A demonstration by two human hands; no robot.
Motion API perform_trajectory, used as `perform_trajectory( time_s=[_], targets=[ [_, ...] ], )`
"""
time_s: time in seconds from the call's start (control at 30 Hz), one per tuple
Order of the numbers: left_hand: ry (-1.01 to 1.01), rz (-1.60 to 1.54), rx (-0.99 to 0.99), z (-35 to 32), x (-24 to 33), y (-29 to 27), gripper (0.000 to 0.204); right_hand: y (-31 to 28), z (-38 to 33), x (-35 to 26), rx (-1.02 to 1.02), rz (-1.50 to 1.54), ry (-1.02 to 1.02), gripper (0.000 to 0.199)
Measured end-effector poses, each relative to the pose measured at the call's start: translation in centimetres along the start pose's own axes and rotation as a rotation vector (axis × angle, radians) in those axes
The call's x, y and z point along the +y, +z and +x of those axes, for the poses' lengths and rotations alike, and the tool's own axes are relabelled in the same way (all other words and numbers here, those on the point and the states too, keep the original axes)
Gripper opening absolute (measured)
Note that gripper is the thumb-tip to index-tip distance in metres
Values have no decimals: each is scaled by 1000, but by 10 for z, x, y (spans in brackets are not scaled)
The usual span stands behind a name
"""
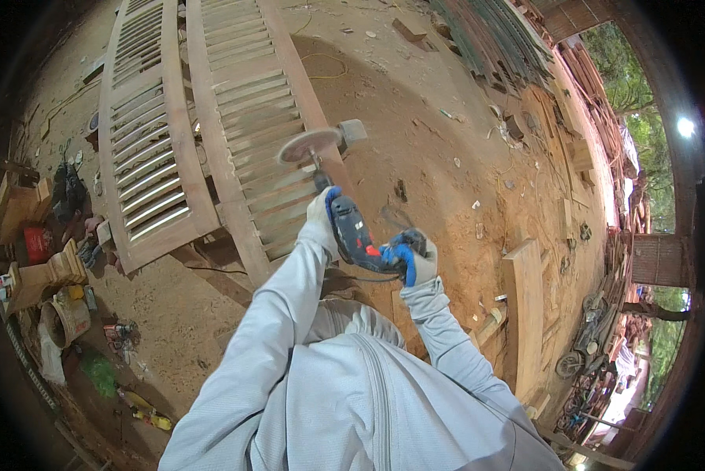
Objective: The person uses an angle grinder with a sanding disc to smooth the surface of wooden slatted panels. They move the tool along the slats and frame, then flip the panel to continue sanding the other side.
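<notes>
A dark blue power drill (354, 237) with a red part is in both my gloved hands. My left hand (322, 216) is closed around its front, just behind the chuck. My right hand (417, 257) grips the rear handle, with the cord nearby. From the chuck a round sanding disc (309, 146) reaches out over a louvered wooden shutter panel (260, 118), near its right-hand frame. Whether the disc touches the wood I cannot tell. Both gloves are white and blue, and the fingers are partly hidden.
A second louvered panel (144, 157) lies to the left. A wooden block (353, 133) sits beside the disc. At right a thick plank (523, 314) stands on the dirt floor. A bucket (65, 320) is at lower left, and a motorbike (588, 337) stands far right.
</notes>
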State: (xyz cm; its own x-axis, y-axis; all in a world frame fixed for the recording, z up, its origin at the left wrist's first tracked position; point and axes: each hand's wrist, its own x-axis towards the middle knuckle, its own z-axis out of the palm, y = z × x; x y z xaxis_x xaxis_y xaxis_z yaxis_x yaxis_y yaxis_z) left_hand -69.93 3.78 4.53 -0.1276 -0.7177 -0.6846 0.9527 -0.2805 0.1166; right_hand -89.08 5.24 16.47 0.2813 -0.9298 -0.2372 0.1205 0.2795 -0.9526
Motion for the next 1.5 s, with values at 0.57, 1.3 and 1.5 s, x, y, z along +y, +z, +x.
perform_trajectory(
  time_s=[0.57, 1.3, 1.5],
  targets=[
    [-74, -28, 32, 2, 23, -41, 26, 43, 7, 14, 57, 55, 110, 11],
    [-29, -48, 39, -10, 34, -67, 25, 75, -7, 17, 62, -158, 104, 12],
    [11, 15, 177, -7, 39, -97, 22, 87, -16, 36, 107, -93, 169, 16]
  ],
)
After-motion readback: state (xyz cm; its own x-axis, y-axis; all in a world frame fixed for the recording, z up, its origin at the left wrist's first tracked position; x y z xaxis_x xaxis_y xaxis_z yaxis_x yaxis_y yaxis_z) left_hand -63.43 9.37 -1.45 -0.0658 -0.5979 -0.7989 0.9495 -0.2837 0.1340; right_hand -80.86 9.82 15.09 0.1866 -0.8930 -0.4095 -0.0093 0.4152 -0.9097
